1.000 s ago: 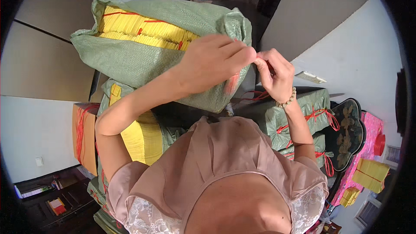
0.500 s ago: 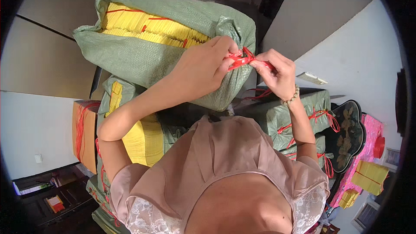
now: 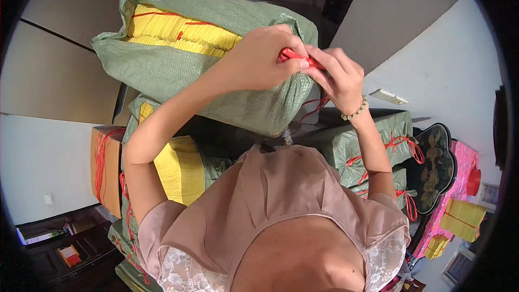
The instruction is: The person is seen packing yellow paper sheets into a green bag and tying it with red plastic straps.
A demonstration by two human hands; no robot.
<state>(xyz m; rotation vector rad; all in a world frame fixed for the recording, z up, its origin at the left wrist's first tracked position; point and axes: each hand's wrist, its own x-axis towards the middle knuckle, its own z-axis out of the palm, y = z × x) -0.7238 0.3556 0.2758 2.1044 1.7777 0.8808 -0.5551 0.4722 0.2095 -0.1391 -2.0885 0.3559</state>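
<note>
A green woven sack (image 3: 157, 67) lies in front of me, its long side open on tightly packed bundles of yellow paper (image 3: 184, 28) bound with red strips. At its right end the sack cloth is bunched together. There I hold red plastic twine (image 3: 292, 54) with both hands. My left hand (image 3: 265, 57) is closed around the twine, with folds of it showing between thumb and fingers. My right hand (image 3: 340, 73) pinches the twine just beside it, the two hands' fingertips nearly touching. The fingers partly hide the knot area and the sack's gathered end.
More green sacks tied with red twine (image 3: 403, 140) are stacked at the right. Below left stand a yellow paper stack (image 3: 181, 167) and a cardboard box (image 3: 106, 165) with red twine. A dark, flower-patterned chair back (image 3: 431, 167) and a pink cloth (image 3: 457, 167) are farther right.
Both hands have moved slightly up and closer together at the sack's right end. The red twine, stretched between them before, is now gathered tightly in the fingers.
</note>
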